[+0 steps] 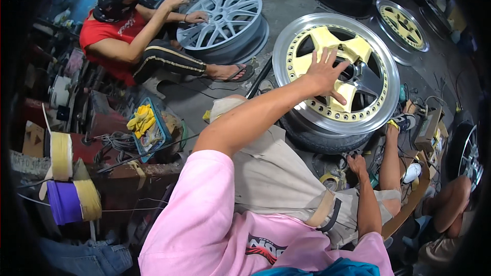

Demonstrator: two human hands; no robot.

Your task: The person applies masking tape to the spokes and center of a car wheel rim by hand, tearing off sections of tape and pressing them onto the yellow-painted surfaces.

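A large car wheel rim (332, 19) lies face up in front of me, with a shiny metal lip and a ring of small holes. Pale yellow covers most of its spokes, while one spoke (366, 78) on the right shows bare grey metal. My left hand (326, 73) rests on the spokes near the hub, fingers spread. Beneath the rim sits a black tyre (327, 142). Below its near edge, my right hand (356, 164) is closed around something dark that I cannot make out. A roll of yellowish tape (332, 180) lies close to that hand.
At left, a person in red (115, 41) handles a grey wheel (222, 18). A blue basket (162, 125) holds yellow cloth (141, 119). Tape rolls (62, 156) hang at lower left. Another yellow-spoked wheel (401, 23) lies far right; a cardboard box (410, 199) and another person's arm (454, 205) are at right.
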